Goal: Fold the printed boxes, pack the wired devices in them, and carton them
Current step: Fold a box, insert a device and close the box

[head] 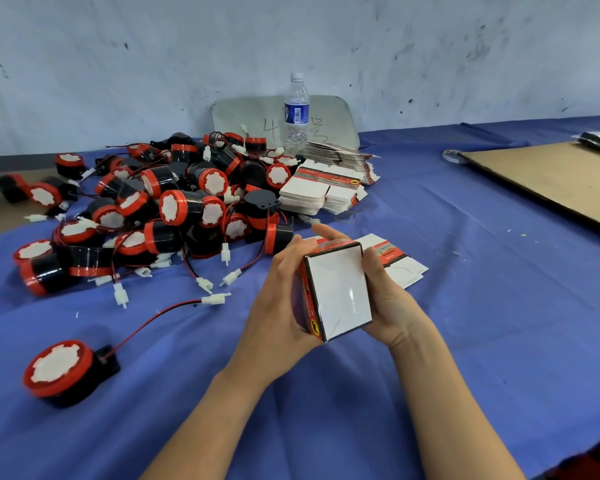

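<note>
Both hands hold a folded printed box [336, 289] above the blue table, its white closed end facing me. My left hand [278, 299] wraps the box's red printed side. My right hand [385, 299] grips the opposite side from behind. A single wired device [63, 372], black with a red rim and white face, lies at the near left; its red-black wire ends in a white connector [215, 298]. A large heap of the same devices [160, 209] covers the left middle. Flat unfolded boxes [323, 188] are stacked behind the hands, and one flat box [399, 263] lies just right of them.
A water bottle [296, 112] stands at the wall in front of a grey tray [336, 116]. A flat brown cardboard sheet [555, 181] lies at the right, with a tape roll [454, 155] at its far corner. The blue cloth [465, 341] covers the table.
</note>
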### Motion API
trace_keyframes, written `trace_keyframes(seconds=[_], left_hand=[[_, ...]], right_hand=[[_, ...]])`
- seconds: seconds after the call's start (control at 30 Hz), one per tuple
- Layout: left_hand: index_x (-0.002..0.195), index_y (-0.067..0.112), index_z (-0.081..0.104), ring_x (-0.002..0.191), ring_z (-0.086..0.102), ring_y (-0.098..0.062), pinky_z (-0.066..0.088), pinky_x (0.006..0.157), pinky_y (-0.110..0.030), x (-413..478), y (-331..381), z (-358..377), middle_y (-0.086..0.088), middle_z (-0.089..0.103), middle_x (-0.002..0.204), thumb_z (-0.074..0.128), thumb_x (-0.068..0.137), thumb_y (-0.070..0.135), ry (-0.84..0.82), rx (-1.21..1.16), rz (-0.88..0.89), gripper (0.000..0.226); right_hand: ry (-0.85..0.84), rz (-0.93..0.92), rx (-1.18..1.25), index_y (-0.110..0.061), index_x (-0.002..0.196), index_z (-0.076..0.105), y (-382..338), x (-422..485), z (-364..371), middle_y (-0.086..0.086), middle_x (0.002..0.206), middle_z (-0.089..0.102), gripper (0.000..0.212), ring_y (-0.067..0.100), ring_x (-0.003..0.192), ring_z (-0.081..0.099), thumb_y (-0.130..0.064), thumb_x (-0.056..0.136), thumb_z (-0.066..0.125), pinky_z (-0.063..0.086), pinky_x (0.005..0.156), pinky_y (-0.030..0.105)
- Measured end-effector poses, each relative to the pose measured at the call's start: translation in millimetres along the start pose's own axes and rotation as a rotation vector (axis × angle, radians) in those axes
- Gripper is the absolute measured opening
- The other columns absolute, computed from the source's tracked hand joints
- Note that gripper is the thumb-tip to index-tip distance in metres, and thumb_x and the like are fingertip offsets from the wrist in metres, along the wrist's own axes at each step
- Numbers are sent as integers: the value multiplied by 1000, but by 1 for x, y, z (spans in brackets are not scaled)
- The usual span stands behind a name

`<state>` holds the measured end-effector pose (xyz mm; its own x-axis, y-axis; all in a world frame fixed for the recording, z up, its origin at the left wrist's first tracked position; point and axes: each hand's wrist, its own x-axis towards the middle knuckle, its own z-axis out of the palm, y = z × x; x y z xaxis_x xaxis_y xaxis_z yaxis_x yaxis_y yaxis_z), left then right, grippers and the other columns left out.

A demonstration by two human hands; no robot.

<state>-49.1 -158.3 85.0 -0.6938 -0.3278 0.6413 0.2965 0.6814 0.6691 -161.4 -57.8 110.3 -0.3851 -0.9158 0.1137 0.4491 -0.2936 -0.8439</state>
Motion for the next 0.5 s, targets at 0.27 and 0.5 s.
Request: trace_keyframes(seconds=[0.27, 0.5], left_hand=[[146, 45, 16, 146, 15, -14, 13, 119, -48, 2, -19, -33, 25, 17, 154, 76, 78, 22, -6, 451, -314, 93], [117, 23, 52, 108, 45, -23, 21, 81, -37, -7, -39, -62, 0, 50, 110, 50, 89, 8, 49, 893, -832, 31]], right_hand=[[398, -362, -492, -41, 135, 46, 11, 8, 0, 4, 77, 63, 75, 17, 70, 59, -21, 72, 80, 50, 71, 25], [252, -515, -1512, -30, 135, 53, 33, 13, 4, -7, 106, 65, 62, 17, 101, 48, -42, 78, 74, 39, 93, 34]])
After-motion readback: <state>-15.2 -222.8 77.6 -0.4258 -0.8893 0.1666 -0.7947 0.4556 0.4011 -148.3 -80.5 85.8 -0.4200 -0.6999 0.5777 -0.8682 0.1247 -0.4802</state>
